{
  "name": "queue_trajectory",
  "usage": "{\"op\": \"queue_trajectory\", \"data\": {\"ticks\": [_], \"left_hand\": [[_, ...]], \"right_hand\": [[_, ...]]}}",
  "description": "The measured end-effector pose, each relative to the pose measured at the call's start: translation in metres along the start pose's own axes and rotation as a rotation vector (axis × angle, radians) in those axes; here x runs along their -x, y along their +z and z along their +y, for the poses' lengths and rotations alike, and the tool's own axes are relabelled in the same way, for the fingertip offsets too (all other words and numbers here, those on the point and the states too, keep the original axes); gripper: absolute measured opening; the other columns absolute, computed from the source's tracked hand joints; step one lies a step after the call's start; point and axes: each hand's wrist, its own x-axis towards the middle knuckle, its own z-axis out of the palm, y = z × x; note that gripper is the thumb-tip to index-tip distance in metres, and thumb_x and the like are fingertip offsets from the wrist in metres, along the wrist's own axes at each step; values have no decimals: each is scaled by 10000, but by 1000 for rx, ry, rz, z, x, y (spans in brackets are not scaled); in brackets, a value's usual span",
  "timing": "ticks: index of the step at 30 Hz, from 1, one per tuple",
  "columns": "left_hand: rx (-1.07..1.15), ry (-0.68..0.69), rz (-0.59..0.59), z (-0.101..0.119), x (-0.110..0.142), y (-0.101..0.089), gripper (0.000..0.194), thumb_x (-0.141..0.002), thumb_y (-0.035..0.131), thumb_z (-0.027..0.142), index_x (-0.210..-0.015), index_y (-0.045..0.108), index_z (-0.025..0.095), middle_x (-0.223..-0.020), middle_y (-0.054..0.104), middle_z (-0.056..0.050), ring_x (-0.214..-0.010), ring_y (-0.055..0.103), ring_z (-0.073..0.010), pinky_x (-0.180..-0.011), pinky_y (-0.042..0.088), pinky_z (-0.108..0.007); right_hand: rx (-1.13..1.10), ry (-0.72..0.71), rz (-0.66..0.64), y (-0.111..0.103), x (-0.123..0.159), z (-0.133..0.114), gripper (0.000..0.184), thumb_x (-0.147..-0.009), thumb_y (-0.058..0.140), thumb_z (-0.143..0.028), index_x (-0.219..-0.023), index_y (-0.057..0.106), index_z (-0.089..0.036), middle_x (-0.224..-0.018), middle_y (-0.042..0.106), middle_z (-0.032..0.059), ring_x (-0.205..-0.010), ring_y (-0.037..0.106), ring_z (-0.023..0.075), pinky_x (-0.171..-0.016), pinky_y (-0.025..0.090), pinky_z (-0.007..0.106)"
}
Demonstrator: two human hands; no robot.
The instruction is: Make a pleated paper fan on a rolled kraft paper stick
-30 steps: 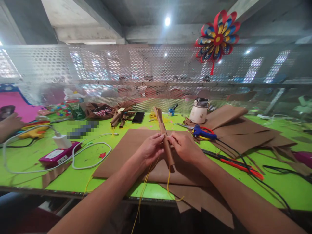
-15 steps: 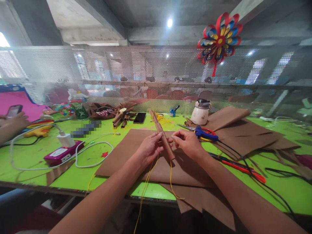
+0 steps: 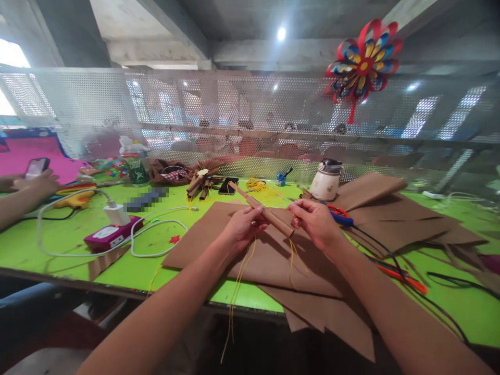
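My left hand [image 3: 250, 225] is closed around a thin rolled brown paper tube [image 3: 275, 221], which slants from upper left down to the right. Yellow strings [image 3: 239, 284] hang from beneath the hand, and another yellow string [image 3: 291, 260] dangles from the tube's near end. To the right of the tube, a small gap away, my right hand [image 3: 310, 221] is closed in a pinch; what its fingertips hold, if anything, is too small to make out. Under both hands lies a large brown paper sheet [image 3: 195, 239], partly over the table's front edge.
On the green table [image 3: 31, 239] are a purple power strip [image 3: 115, 237] with a white charger, a phone [image 3: 228, 186], more paper rolls [image 3: 197, 185], a white bottle [image 3: 326, 179] and a blue-handled glue gun [image 3: 342, 219]. Brown paper [image 3: 406, 219] piles up at right. A co-worker's hand [image 3: 42, 182] holds a phone.
The tube has tilted further to the side, its near end swinging right and up. My right hand has drawn slightly right, away from the tube. The view has shifted slightly left.
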Motion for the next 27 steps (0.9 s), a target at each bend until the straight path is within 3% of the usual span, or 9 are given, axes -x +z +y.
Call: {"op": "queue_trajectory", "data": {"ticks": [7, 9, 14, 20, 27], "left_hand": [[-175, -22, 95, 6, -11, -20, 237, -703, 722, 155, -567, 531, 125, -422, 495, 15, -351, 449, -60, -332, 285, -152], [-197, -7, 103, 15, -9, -20, 248, -658, 756, 150, -548, 535, 120, -417, 497, 19, -354, 444, -53, -350, 296, -156], [-160, 76, 52, 33, 2, 3, 183, -597, 788, 119, -647, 613, 98, -610, 611, -7, -574, 592, -73, -557, 442, -167], [-175, 71, -90, 29, 7, 34, 193, -578, 802, 137, -631, 624, 87, -577, 602, -14, -506, 548, -62, -464, 375, -161], [-179, 30, -196, 19, -2, 34, 148, -673, 752, 176, -667, 651, 68, -588, 621, -35, -487, 545, -61, -465, 394, -167]], "right_hand": [[104, 57, -42, -4, -3, 17, 284, -622, 722, -406, -651, 609, -147, -444, 469, -68, -374, 398, 64, -400, 319, 213], [116, 64, -44, -4, -3, 22, 275, -620, 723, -393, -641, 610, -144, -447, 478, -68, -364, 398, 61, -392, 310, 209], [41, 44, -34, -1, -5, 19, 275, -617, 733, -388, -657, 618, -141, -498, 511, -53, -414, 439, 69, -435, 352, 222], [-143, -2, -15, 1, -2, 0, 293, -589, 770, -375, -693, 610, -153, -590, 551, -40, -497, 500, 80, -538, 438, 257], [-262, -7, -33, -1, 0, -8, 237, -587, 794, -299, -706, 650, -154, -633, 604, -18, -518, 554, 95, -566, 483, 278]]}}
